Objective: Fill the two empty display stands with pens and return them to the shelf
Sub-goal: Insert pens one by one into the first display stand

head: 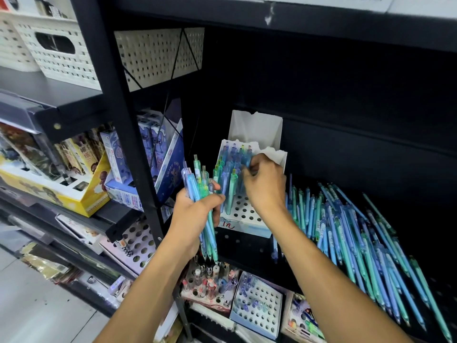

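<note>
1. A person's left hand [195, 214] grips a bundle of blue and green translucent plastic pens [202, 201], fingers and thumb curled round the barrels, the clicker ends up toward 12 o'clock and the tips down toward 6 o'clock.
2. The right hand [265, 186], just at 3 o'clock of the left, reaches into a white cardboard display stand with a perforated top [243, 211]; its fingers are bent and pinch one of the blue pens standing there [247, 157].
3. The stand sits on the black metal shelf [371, 149], tilted back, its torn white flap raised at 12 o'clock; the rear rows hold upright blue and green pens [228, 174], while the front rows of holes near 6 o'clock show open.
4. A loose heap of blue and green pens [358, 233] lies on the same shelf at 3 o'clock of the stand, fanned toward 5 o'clock.
5. At 9 o'clock, beyond the black upright post [128, 134], a yellow cardboard display box [74, 194] and a blue-and-white box of patterned cartons [128, 169] stand on neighbouring shelves.
6. On the lower shelf at 6 o'clock sit further perforated pen stands [257, 305], partly filled.
7. A white lattice plastic basket [57, 50] rests at 10 o'clock.
</note>
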Motion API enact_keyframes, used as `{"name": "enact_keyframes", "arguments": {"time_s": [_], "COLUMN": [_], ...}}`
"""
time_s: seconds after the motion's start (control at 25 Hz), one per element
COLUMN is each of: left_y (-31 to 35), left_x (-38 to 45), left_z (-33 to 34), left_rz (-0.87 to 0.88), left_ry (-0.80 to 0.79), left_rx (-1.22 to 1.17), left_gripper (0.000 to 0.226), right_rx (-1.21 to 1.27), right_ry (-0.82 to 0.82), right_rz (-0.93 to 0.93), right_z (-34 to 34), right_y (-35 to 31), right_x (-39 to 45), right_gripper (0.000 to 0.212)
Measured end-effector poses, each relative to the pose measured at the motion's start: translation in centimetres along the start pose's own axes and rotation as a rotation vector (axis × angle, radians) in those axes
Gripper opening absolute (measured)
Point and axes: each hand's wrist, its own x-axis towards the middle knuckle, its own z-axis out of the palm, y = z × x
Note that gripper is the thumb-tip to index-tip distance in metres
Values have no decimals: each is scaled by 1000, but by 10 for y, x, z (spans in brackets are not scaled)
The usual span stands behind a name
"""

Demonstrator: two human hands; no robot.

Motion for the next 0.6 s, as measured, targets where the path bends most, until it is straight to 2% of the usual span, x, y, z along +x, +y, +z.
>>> {"name": "enact_keyframes", "arguments": {"time_s": [0.16,0.28,0.36,0.44,0.52,0.6], "left_y": [1,1,3,5,9,12], "left_x": [0,-1,-1,-2,-3,-3], "left_z": [4,7,8,10,17,26], "left_rz": [-12,-19,-21,-18,-16,-43], "left_ry": [-5,-3,-2,22,79,181], "left_rx": [-1,-4,-32,-93,-158,-235], "left_gripper": [19,18,18,16,11,15], "right_rx": [-93,-133,-155,-51,183,246], "right_ry": [-103,-181,-121,-62,-235,-453], "right_rz": [-71,-24,13,-6,-32,-50], "right_z": [4,-5,-22,-43,-59,-62], "right_y": [0,-7,-11,-16,-28,-38], "right_x": [1,0,-4,-17,-39,-56], "right_gripper": [13,12,14,10,7,11]}}
